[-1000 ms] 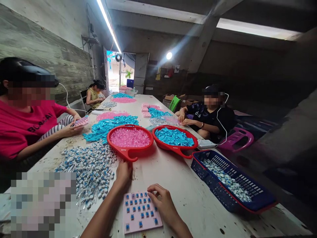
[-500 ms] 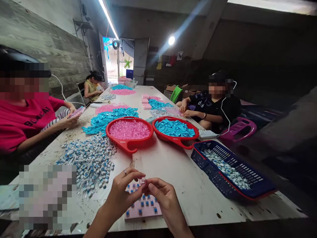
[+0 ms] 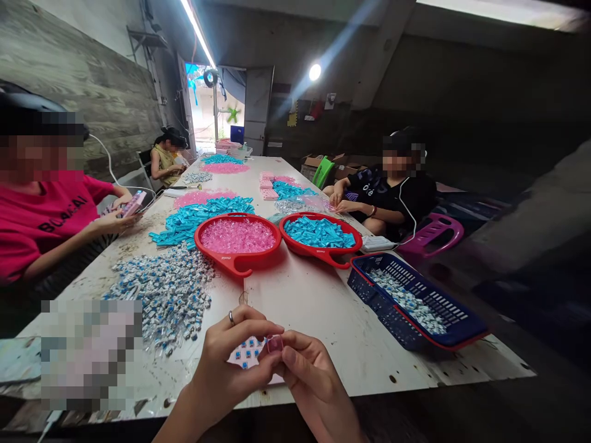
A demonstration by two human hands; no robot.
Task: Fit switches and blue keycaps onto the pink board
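Note:
Between the fingertips of both hands is a small see-through pink square cap (image 3: 274, 343), held above the table's near edge. My left hand (image 3: 231, 354), with a ring on one finger, pinches it from the left. My right hand (image 3: 314, 372) pinches it from the right with thumb and forefinger. Whether a switch sits inside the cap I cannot tell. Under the hands lies a pink plate (image 3: 247, 352) set with rows of small blue switches. My hands hide much of it.
Ahead stand red colanders with pink caps (image 3: 237, 237) and blue pieces (image 3: 318, 234). A heap of blue-and-white switches (image 3: 161, 289) lies left. A navy basket (image 3: 425, 307) with white pieces stands right. Co-workers sit at both sides of the table (image 3: 295, 295).
The small piece has turned in my fingertips, its pink square side now facing me. My hands have come lower over the plate and cover more of it. The view has shifted slightly.

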